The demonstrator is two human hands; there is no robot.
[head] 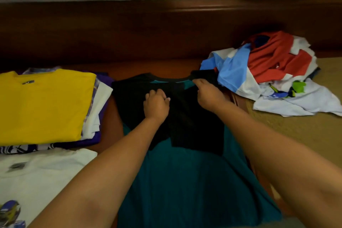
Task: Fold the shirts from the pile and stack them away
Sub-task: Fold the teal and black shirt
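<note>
While the teal-and-black shirt (185, 181) lies spread flat on the bed straight ahead, collar away from the person, both hands work its black upper part. Left hand (156, 104) sits mid-chest with fingers curled, knuckles down on the fabric; cannot tell for sure if it pinches cloth or just pins it. Right hand (207, 94) pinches the black shoulder/sleeve edge near the collar, apparently bringing that side inward.

Unfolded pile (268, 72) (red, light blue, white) sits just right of the shirt, touching or overlapping its right shoulder. Folded stack (46, 105) with a yellow shirt on top is to the left, a white shirt (37, 176) nearer the person.

Risks, as judged: the sleeve fold could drag pile fabric along, since the pile crowds that shoulder. If the left hand lifts early, the chest may bunch and the fold go crooked. Dark fabric hides creases, so a wrinkle could get folded in.
</note>
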